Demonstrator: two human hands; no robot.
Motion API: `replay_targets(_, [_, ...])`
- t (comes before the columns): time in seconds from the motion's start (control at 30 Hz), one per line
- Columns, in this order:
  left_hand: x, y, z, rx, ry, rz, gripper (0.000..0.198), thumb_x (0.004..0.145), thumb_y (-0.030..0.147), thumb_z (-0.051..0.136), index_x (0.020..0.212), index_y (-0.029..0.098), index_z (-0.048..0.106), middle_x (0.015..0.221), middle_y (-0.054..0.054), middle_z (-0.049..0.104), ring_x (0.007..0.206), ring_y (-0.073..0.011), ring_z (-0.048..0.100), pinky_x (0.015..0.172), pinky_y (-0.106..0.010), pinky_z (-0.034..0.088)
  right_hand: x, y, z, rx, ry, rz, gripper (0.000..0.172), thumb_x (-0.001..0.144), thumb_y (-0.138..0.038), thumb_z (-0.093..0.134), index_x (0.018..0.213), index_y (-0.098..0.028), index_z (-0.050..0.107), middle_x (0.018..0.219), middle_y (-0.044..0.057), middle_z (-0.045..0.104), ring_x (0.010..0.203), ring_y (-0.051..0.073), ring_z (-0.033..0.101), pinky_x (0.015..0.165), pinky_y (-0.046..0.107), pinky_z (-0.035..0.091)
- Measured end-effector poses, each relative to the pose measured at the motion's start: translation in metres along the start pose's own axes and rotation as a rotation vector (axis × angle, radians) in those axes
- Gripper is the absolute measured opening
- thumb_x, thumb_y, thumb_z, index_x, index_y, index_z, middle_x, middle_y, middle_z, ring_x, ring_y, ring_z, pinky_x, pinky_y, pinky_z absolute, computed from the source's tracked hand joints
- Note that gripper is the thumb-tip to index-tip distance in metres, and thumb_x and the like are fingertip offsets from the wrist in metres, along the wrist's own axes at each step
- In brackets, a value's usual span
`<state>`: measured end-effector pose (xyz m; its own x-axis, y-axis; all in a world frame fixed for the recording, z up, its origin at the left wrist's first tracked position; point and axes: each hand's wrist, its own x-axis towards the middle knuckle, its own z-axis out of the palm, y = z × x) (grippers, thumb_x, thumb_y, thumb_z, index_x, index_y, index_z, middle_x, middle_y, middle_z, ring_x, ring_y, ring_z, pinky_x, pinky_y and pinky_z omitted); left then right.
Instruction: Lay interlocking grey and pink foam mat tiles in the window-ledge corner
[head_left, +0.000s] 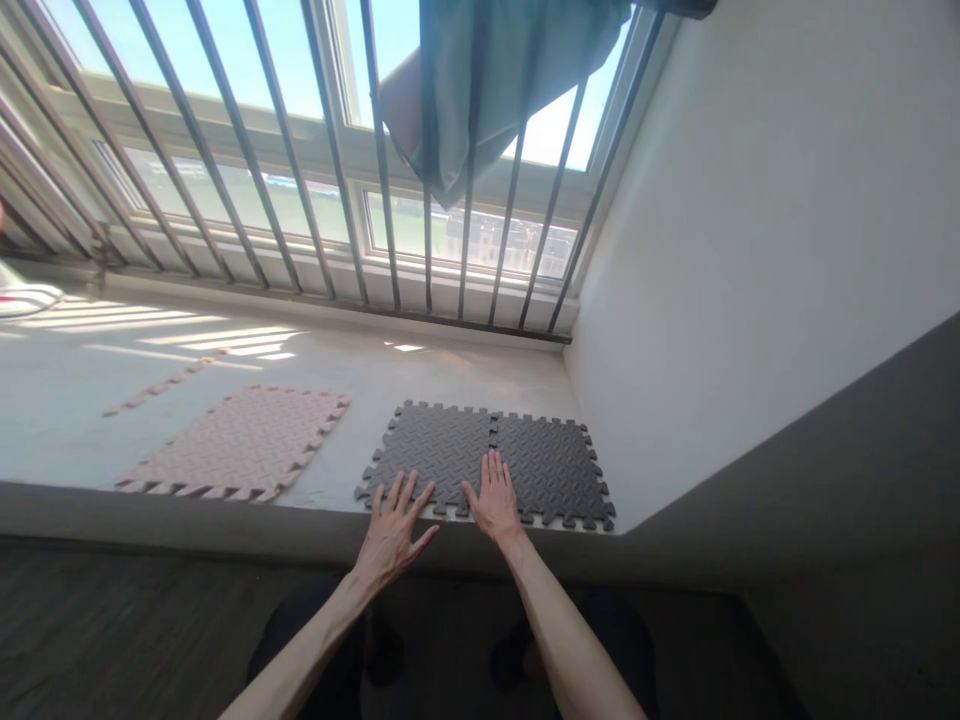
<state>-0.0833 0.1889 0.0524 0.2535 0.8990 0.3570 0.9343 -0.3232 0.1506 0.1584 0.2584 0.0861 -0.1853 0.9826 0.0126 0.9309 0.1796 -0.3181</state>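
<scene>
Two dark grey foam puzzle mats lie side by side on the window ledge, their toothed edges meeting in a seam. On the front edge of the left mat (439, 440), my left hand (391, 530) rests with its fingers spread. My right hand (495, 495) lies flat over the seam, its fingertips reaching onto the joint beside the right mat (551, 465). Neither hand holds anything. Further left sits a pink foam puzzle mat (255, 440), apart from the grey ones. A thin pink toothed edge strip (169, 382) lies behind it.
Metal bars (337, 190) stand in front of the window along the back of the ledge (480, 365). A grey-green cloth (510, 90) hangs behind them. A white wall (750, 200) closes off the right side. At the far left edge, a striped white item (26, 298) is partly visible.
</scene>
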Motion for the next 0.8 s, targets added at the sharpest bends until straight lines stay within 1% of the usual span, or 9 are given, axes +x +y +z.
replay_targets(0.07, [0.000,0.001,-0.001,-0.002,0.019,-0.001,0.077,0.103,0.054,0.057,0.173,0.037,0.030,0.183,-0.011,0.030,0.170,-0.0406,0.024,0.135,-0.067,0.015,0.017,0.003,0.005,-0.005,0.000,0.039,0.097,0.105,-0.071,0.018,0.171,0.000,0.018,0.185,0.019,0.011,0.175,0.029,0.010,0.143,0.048,0.011])
replay_targets(0.17, [-0.001,0.003,-0.001,0.009,0.028,0.000,0.077,0.103,0.051,0.058,0.173,0.037,0.030,0.183,-0.010,0.029,0.170,-0.0400,0.023,0.136,-0.066,0.013,0.041,0.006,0.007,-0.024,-0.005,0.055,0.096,0.105,-0.071,0.017,0.172,-0.002,0.015,0.185,0.017,0.009,0.175,0.028,0.008,0.143,0.048,0.007])
replay_targets(0.4, [-0.003,0.004,-0.002,0.011,0.003,-0.020,0.078,0.103,0.050,0.058,0.174,0.037,0.029,0.185,-0.009,0.025,0.172,-0.0394,0.017,0.136,-0.067,0.013,0.090,0.016,0.008,-0.039,0.010,0.064,0.094,0.106,-0.069,0.019,0.172,-0.003,0.015,0.186,0.015,0.010,0.175,0.027,0.008,0.143,0.049,0.004])
replay_targets(0.53, [-0.003,0.004,-0.001,-0.024,-0.016,-0.036,0.080,0.101,0.050,0.060,0.174,0.038,0.029,0.184,-0.009,0.028,0.171,-0.0401,0.019,0.137,-0.067,0.011,0.116,0.020,0.008,-0.038,0.001,0.084,0.093,0.106,-0.068,0.022,0.172,-0.003,0.015,0.186,0.015,0.011,0.175,0.028,0.008,0.142,0.051,0.002])
replay_targets(0.67, [-0.003,0.006,-0.002,-0.012,-0.025,-0.042,0.081,0.101,0.049,0.060,0.174,0.038,0.027,0.184,-0.009,0.027,0.171,-0.0406,0.019,0.136,-0.068,0.011,0.128,0.024,0.009,-0.041,-0.022,0.101,0.094,0.105,-0.069,0.023,0.173,-0.004,0.014,0.186,0.015,0.011,0.175,0.027,0.006,0.142,0.051,0.001])
replay_targets(0.73, [-0.004,0.007,-0.005,0.000,-0.033,-0.037,0.083,0.100,0.048,0.061,0.175,0.037,0.026,0.185,-0.010,0.025,0.171,-0.0409,0.017,0.136,-0.069,0.012,0.127,0.025,0.011,-0.048,-0.022,0.101,0.093,0.105,-0.067,0.022,0.172,-0.004,0.015,0.186,0.015,0.011,0.175,0.028,0.007,0.142,0.051,0.002])
replay_targets(0.8, [-0.004,0.007,-0.008,0.001,-0.044,-0.029,0.086,0.099,0.048,0.063,0.175,0.036,0.025,0.186,-0.010,0.023,0.172,-0.0418,0.016,0.135,-0.070,0.014,0.118,0.026,0.014,-0.062,-0.001,0.087,0.090,0.106,-0.065,0.022,0.173,-0.005,0.016,0.186,0.014,0.012,0.175,0.029,0.009,0.142,0.052,0.003])
